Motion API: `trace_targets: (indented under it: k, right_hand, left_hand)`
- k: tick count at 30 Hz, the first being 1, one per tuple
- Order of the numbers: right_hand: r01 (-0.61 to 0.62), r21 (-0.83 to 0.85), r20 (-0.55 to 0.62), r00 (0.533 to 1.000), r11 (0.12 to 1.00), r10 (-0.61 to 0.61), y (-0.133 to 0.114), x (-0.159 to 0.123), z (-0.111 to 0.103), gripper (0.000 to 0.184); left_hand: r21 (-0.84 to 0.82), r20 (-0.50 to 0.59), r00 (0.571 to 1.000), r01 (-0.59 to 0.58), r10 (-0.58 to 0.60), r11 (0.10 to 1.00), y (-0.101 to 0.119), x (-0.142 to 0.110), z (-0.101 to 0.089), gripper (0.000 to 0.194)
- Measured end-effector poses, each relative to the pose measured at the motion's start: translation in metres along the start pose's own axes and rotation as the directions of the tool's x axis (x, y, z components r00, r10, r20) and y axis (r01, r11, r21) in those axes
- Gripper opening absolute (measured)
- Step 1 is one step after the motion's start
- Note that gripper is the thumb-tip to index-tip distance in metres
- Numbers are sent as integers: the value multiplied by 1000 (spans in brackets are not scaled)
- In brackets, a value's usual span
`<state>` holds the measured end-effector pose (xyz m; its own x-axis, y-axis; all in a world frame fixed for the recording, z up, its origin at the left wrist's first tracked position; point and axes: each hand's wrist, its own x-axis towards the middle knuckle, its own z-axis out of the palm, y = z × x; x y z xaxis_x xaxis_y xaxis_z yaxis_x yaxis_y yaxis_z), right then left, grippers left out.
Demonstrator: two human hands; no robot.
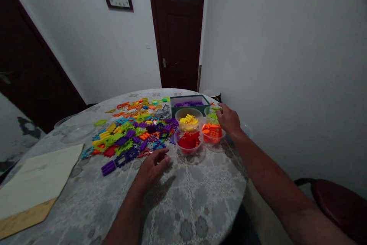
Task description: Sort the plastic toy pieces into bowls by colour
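Note:
My right hand (228, 119) is at the rim of a clear round bowl (207, 112) at the back right. Its thumb and forefinger close around a light green plastic building piece (216, 109), partly hidden by the fingers. My left hand (153, 166) hovers low over the table's near side, fingers loosely bent, thumb apart, with nothing visible in it. It is nearest to a mixed pile of colourful plastic building pieces (126, 138) and a bowl of red pieces (189, 140). Beside that bowl are one of orange pieces (211, 131) and one of yellow pieces (188, 119).
Behind the bowls stands a dark green box (190, 100) with purple pieces inside. A flat cream board (40, 176) lies at the left, near a clear plastic lid (78, 133). A patterned cloth covers the round table (195, 206). A dark red chair (338, 206) stands at the right.

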<state>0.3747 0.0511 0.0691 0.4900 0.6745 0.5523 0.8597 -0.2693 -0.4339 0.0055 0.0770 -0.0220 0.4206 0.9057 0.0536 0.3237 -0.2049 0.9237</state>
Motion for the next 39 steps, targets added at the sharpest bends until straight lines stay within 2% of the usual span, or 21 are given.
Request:
trace_targets:
  k: [2,4,5,6,7,9,11,12,14,16,18,19,21,23,24,26,29,31,34,39]
  right_hand:
    - [26,69,-17,1000,997,-25,-7,-7,7,41]
    - [173,236,-24,985,956,-172,-24,-34,13,33]
    - [276,332,-36,959,902,-280,-36,-52,15,29]
    - [393,422,-54,910,817,-410,-48,-72,17,27]
    - [506,489,-66,834,710,-549,-61,-92,18,26]
    - [666,568,-65,623,484,-780,-85,-126,23,26]
    - [725,593,-6,441,352,-898,-104,-148,30,25]
    - [735,594,44,376,327,-925,-111,-154,35,25]
    - [739,588,157,294,328,-943,-118,-159,48,21]
    - [727,587,249,255,355,-934,-118,-161,62,16]
    - [689,612,301,253,389,-920,-114,-165,74,13]
    - [658,634,309,266,406,-913,-112,-168,79,12]
    - [572,692,303,324,441,-896,-107,-175,86,16]
    - [458,753,291,411,472,-864,-104,-180,90,23]
    - [404,778,290,447,480,-846,-102,-182,92,26]
    - [330,808,300,482,487,-823,-101,-183,94,28]
    - [291,816,323,488,500,-811,-101,-182,96,26]
    - [260,821,336,499,508,-799,-102,-181,95,25]
    - [201,840,349,513,505,-784,-102,-180,93,23]
    - [153,855,356,519,495,-777,-101,-178,90,25]
  left_hand:
    - [54,-45,999,-8,11,999,0,1,0,40]
    - [89,-91,996,-7,16,996,2,1,1,36]
    - [99,-118,993,-2,14,995,3,1,1,35]
    - [105,-148,989,4,12,994,4,0,1,34]
    - [110,-180,984,7,13,994,4,0,0,33]
    - [127,-241,970,2,28,992,4,-2,-3,34]
    - [161,-285,957,-1,48,987,2,-2,-7,38]
    - [180,-297,953,0,54,984,1,-1,-10,39]
    - [215,-311,949,9,60,977,-1,0,-15,43]
    - [256,-310,948,15,67,967,0,2,-18,43]
    - [309,-293,951,1,94,951,3,0,-20,39]
    - [347,-278,952,-22,125,938,4,-3,-20,36]
    - [423,-264,950,-38,163,905,5,-12,-21,30]
    - [521,-275,935,-51,225,852,1,-27,-23,28]
    - [573,-296,914,-61,276,818,-2,-36,-25,27]
    - [665,-337,870,-51,360,745,-13,-55,-26,30]
    - [748,-377,829,9,414,664,-33,-79,-25,41]
    - [778,-396,819,60,414,625,-45,-87,-21,47]
    - [816,-384,832,104,399,569,-54,-89,-16,48]
    - [839,-369,858,142,357,525,-51,-85,-11,40]
